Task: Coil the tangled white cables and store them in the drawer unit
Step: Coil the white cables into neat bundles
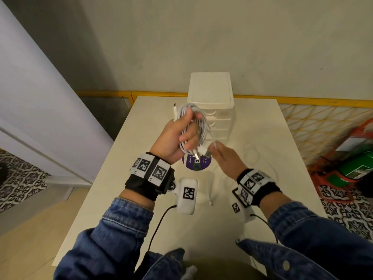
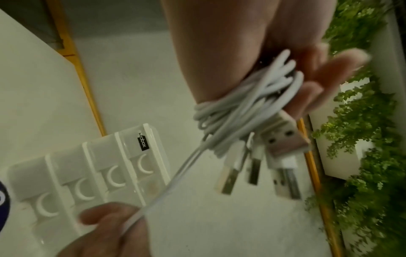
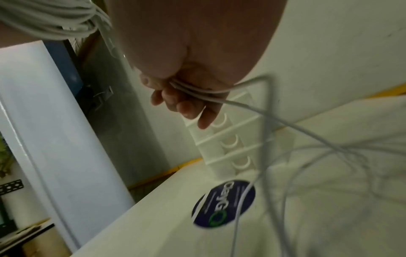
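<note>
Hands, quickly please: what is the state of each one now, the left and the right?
Left hand: closed, gripping the coil of white cables.
Right hand: closed, pinching the loose cable strands that run from the coil.

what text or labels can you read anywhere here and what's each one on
"...abox", first letters cut off: black tag on the top of the drawer unit.
"ClayGO", roughly, blurred: round purple sticker on the white table; its small print is unreadable.
Square black-and-white code markers, with tiny unreadable characters: wrist bands.
Nothing readable on the white cables.
</note>
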`<act>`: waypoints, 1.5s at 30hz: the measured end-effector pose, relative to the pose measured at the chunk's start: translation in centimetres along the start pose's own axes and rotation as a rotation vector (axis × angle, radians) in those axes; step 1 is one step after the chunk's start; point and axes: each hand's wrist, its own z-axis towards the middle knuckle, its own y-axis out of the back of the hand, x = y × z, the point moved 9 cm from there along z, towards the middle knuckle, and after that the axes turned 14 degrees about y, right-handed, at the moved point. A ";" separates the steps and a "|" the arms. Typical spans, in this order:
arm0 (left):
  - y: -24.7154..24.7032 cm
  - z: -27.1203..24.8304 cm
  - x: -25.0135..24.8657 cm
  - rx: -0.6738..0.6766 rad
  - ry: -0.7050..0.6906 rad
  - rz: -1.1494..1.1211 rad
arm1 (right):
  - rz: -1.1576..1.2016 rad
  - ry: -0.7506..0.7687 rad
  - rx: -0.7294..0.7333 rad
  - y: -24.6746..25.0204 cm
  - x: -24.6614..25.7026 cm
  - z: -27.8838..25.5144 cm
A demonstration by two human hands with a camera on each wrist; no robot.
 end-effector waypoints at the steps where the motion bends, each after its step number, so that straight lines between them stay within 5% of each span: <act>1: 0.2 0.1 -0.5 0.000 -0.037 -0.041 | 0.010 -0.008 0.026 -1.0 -0.2 -0.5; 4: 1.2 0.1 -2.3 -0.110 -0.172 -0.104 | 0.055 -0.030 0.071 -3.6 -0.9 -2.0; 9: 5.4 -1.6 -4.2 -0.540 -0.342 -0.095 | 0.216 -0.057 0.133 -6.0 0.5 -3.5; 13: 6.9 -2.7 -4.4 -0.821 -0.363 0.336 | 0.231 0.049 0.146 -4.9 3.7 -2.5; 16: 7.2 -2.2 -3.9 -0.873 -0.308 0.747 | 0.138 0.143 0.101 -2.6 5.7 -1.6; 20: 7.0 -0.6 -0.5 -0.752 -0.022 1.180 | 0.074 0.226 0.043 0.8 8.1 -0.3; 24: 7.2 -0.3 4.8 -0.525 0.422 1.082 | 0.072 0.175 -0.031 4.1 7.8 0.8; 27: 5.7 -1.0 7.4 -0.342 0.565 0.903 | 0.080 0.130 -0.027 5.9 6.5 1.5; 30: 3.4 -0.6 8.2 -0.208 0.556 0.796 | 0.138 0.122 -0.032 6.2 5.6 2.0; 34: 2.6 0.0 7.1 -0.205 0.494 0.569 | 0.148 0.156 -0.102 6.4 5.2 2.2; 41: -0.8 1.0 4.3 0.113 0.302 0.071 | 0.023 0.115 -0.105 2.3 4.1 1.2; 45: -0.2 1.5 1.9 0.063 0.094 -0.107 | -0.028 0.116 -0.013 -1.0 3.9 0.6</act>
